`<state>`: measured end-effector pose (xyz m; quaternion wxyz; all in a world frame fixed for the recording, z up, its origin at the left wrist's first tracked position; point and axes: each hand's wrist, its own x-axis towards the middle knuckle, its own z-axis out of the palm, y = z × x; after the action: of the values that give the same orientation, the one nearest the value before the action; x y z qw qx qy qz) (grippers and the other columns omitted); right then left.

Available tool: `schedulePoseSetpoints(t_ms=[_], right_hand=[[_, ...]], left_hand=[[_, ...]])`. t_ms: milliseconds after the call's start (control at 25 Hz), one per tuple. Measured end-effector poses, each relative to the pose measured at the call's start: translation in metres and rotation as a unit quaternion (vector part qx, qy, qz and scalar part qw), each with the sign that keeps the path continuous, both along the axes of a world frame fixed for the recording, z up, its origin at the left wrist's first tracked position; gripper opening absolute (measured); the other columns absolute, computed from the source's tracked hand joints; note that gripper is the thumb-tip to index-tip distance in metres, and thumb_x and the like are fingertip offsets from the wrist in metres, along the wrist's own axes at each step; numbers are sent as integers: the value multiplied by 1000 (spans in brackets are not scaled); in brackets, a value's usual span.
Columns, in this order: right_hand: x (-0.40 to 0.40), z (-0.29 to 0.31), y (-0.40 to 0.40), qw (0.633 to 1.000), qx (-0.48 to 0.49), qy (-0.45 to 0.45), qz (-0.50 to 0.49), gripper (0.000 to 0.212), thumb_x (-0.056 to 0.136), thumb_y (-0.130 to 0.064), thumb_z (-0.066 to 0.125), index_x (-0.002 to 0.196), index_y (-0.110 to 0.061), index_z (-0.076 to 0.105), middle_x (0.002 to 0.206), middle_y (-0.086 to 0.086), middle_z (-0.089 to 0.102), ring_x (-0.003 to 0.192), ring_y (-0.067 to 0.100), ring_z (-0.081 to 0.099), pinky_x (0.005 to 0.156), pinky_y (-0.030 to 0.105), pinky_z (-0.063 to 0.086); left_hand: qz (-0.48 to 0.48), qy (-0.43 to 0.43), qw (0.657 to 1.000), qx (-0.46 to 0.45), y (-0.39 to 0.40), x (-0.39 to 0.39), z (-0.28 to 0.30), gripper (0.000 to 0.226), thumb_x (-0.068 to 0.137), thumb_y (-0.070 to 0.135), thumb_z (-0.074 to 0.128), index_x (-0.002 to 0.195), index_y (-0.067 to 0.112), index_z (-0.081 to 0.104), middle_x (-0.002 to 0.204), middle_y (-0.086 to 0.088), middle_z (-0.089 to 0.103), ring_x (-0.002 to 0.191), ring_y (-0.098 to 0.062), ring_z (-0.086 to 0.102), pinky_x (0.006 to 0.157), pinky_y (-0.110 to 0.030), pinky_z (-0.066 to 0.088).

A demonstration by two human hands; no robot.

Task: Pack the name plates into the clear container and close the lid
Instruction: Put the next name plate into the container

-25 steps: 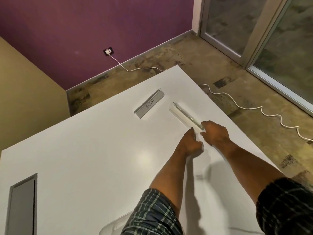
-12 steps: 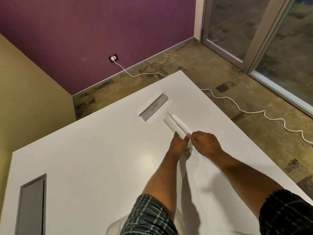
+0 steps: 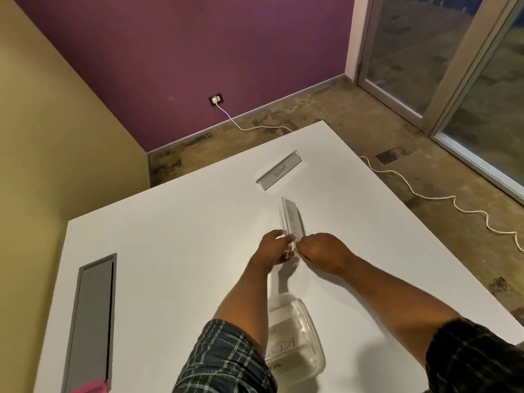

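We see both hands meeting over the middle of the white tabletop, each reaching forward from a plaid sleeve. The left hand and the right hand pinch the near end of a clear name plate between fingers and thumbs, so that its far end points away from us, raised off the surface and tilted. The plate is blurred, and we cannot read what is written on it.

A second name plate lies flat farther back on the tabletop, apart from the held one, near the far edge, with handwritten letters on its face.

The clear container sits close to us, just beside the left forearm and between the two arms. Its lid is not on it. Inside we make out at least one plate with large letters, though the count is unclear through the glare.

A grey rectangular panel is set into the tabletop at the left, with something pink at its near end. Beyond the tabletop a white cable runs across the mottled floor from a wall socket in the purple wall.
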<state>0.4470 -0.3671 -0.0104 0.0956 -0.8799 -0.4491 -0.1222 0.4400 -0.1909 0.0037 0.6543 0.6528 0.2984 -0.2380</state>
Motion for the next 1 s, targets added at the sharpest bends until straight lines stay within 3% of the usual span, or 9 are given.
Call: schedulePoseSetpoints(t_ms=[120, 240, 400, 480, 600, 720, 880, 1000], right_hand=[[-13, 4, 8, 999, 42, -3, -9, 24, 83, -41, 78, 81, -18, 74, 76, 2, 72, 60, 23, 69, 44, 28, 51], [-19, 10, 4, 983, 133, 61, -111, 40, 83, -55, 70, 103, -20, 73, 99, -4, 73, 77, 18, 72, 57, 26, 52], [-19, 12, -14, 962, 118, 208, -129, 86, 73, -58, 79, 145, -28, 44, 139, -2, 50, 119, 19, 57, 94, 34, 50], [-22, 15, -14, 957, 56, 265, -106, 98, 70, -62, 79, 152, -40, 28, 148, -7, 42, 128, 16, 49, 102, 34, 44], [-36, 20, -2, 949, -8, 314, -37, 90, 70, -61, 79, 147, -46, 35, 142, -15, 51, 123, 7, 52, 96, 25, 41], [-52, 26, 11, 946, -54, 316, 37, 81, 68, -66, 78, 139, -40, 50, 129, -19, 61, 116, 4, 56, 98, 28, 43], [-77, 28, 22, 943, -143, 276, 117, 81, 69, -75, 67, 137, -34, 54, 128, -18, 64, 112, 10, 59, 93, 30, 46], [-100, 20, 30, 943, -148, 249, 164, 75, 72, -71, 65, 133, -28, 57, 123, -14, 67, 105, 15, 63, 83, 28, 46]], left_hand=[[-41, 9, 999, 8, 32, -21, 12, 51, 90, 17, 71, 137, 13, 53, 97, -10, 69, 78, -27, 69, 87, -40, 57], [-86, 23, 996, 12, 67, -41, 32, 44, 87, 15, 72, 130, 13, 62, 102, -11, 68, 78, -29, 72, 89, -41, 56], [-172, 61, 983, 15, 104, -71, 54, 31, 91, 9, 66, 122, 12, 70, 87, -5, 68, 65, -20, 66, 80, -37, 61], [-224, 90, 970, 33, 113, -86, 63, 34, 96, 6, 58, 128, 11, 67, 87, -4, 63, 59, -15, 60, 70, -30, 61], [-285, 122, 950, 42, 120, -107, 76, 37, 100, 5, 50, 134, 11, 62, 91, -3, 60, 63, -15, 55, 70, -28, 58], [-323, 131, 936, 49, 126, -126, 84, 39, 101, 3, 47, 137, 11, 59, 106, -11, 56, 79, -20, 50, 83, -32, 52], [-369, 129, 919, 50, 140, -146, 84, 44, 100, -3, 46, 139, 13, 58, 112, -16, 49, 95, -27, 46, 94, -37, 47], [-394, 150, 905, 59, 146, -161, 71, 45, 98, -4, 52, 137, 16, 59, 111, -15, 51, 93, -25, 49, 89, -35, 47]])
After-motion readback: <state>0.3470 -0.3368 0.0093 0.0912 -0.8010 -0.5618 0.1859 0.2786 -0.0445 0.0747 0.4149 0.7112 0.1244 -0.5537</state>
